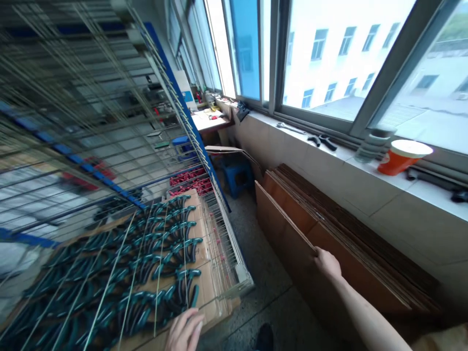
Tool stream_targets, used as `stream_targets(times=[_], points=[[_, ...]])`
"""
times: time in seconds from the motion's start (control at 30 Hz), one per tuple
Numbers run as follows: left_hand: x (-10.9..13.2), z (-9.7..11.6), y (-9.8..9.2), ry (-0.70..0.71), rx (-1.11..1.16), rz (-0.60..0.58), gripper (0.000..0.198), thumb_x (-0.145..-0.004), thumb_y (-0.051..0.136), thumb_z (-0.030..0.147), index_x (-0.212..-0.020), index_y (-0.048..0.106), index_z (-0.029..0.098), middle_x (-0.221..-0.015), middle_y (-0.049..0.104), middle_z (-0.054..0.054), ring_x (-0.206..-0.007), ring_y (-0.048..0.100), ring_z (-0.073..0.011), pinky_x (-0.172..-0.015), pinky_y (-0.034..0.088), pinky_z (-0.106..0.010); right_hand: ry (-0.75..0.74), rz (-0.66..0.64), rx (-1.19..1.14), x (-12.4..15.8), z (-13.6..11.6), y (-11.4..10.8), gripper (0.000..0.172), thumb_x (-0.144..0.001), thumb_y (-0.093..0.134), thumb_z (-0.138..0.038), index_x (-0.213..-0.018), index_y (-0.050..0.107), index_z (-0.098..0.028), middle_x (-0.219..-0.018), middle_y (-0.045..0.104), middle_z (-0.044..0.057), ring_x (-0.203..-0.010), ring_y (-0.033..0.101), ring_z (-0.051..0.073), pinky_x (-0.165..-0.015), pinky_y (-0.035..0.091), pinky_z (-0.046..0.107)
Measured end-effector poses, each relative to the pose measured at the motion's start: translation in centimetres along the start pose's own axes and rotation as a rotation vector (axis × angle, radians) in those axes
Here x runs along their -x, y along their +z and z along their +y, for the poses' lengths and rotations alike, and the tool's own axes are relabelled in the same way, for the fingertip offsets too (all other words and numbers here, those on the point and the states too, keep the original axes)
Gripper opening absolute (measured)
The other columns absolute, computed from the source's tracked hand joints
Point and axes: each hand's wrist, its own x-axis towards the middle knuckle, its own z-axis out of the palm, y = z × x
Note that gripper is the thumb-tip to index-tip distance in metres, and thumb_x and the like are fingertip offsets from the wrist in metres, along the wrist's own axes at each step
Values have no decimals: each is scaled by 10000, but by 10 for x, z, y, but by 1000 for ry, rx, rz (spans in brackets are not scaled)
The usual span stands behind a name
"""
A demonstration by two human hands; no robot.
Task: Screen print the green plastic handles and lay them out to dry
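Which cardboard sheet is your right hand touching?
The front sheet of the leaning stack: your right hand is on its top edge, and it is the outermost one, with all the others behind it.

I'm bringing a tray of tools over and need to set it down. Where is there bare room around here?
The speckled grey floor is open between the wire rack of green-handled pliers and the brown cardboard sheets at the right hand. The white windowsill is free between black-handled pliers and a stack of grey rings. The rack is crowded.
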Motion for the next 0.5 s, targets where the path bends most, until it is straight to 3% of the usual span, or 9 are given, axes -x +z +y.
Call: stream_targets(times=[0.17, 0.27, 0.37, 0.5], points=[[-9, 5, -3, 8, 77, 30, 254, -914, 526, 353, -942, 768, 277, -1023, 736, -54, -937, 704, -202, -804, 590, -284, -36, 64, -23, 32, -79, -72, 257, -822, 593, -332, -1037, 702, -241, -1049, 719, 87, -961, 665, 259, -702, 436, 295], [-18, 2, -5, 69, 152, 47, 241, -912, 532, 322, -964, 762, 275, -1033, 729, -55, -952, 694, -207, -828, 585, -313, 22, 110, -53, 75, -103, -123, 277, -792, 637, -344, -1041, 708, -244, -1021, 724, 76, -929, 663, 248, -679, 431, 283], [-28, 0, -9, 132, 278, 61, 242, -916, 520, 306, -945, 757, 269, -1019, 722, -58, -941, 690, -215, -827, 584, -346, 85, 197, -97, 142, -112, -169, 272, -773, 676, -390, -984, 722, -224, -903, 730, 52, -815, 660, 222, -613, 416, 266], [-40, -2, -17, 230, 521, -25, 235, -913, 519, 286, -958, 747, 250, -1039, 697, -75, -978, 670, -226, -855, 571, -385, 104, 413, -219, 265, -127, -222, 241, -715, 761, -363, -869, 751, -177, -686, 701, -5, -617, 623, 146, -538, 400, 220]])
